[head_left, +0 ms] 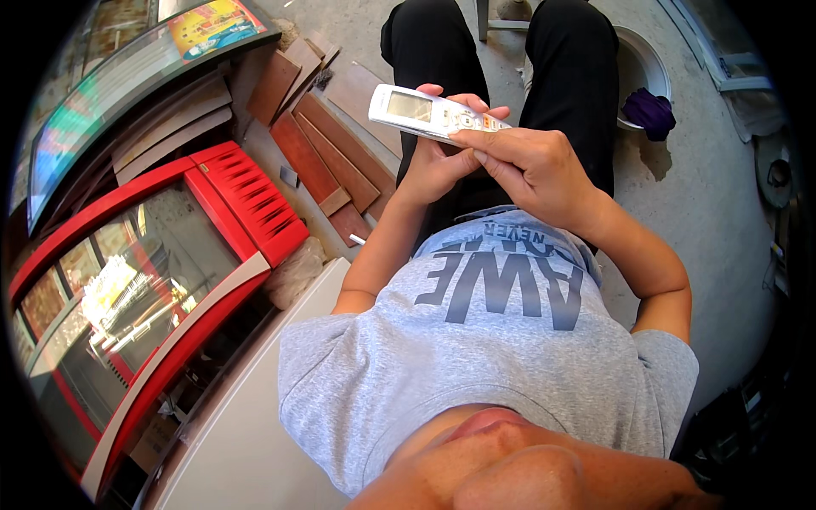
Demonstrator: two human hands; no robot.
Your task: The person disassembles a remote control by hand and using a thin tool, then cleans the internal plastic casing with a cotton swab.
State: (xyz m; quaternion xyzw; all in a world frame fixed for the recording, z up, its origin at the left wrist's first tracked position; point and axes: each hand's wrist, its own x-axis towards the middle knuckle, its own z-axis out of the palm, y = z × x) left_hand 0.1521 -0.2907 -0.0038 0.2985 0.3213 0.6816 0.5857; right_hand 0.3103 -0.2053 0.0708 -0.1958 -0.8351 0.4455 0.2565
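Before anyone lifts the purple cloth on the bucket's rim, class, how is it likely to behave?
The purple cloth would probably be floppy, since it bunches in crumpled folds. Nudged, it may slip off the pale bucket, as part hangs over the rim. Possibly damp and heavy: a dark patch marks the floor.

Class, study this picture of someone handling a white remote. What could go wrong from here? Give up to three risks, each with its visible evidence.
1. The white remote could slip and fall: the left hand holds it up in the air, over the grey floor.
2. A key might be pressed by accident, as the right hand is right beside the keys.
3. The purple cloth may drop, since it hangs over the rim of the basin.
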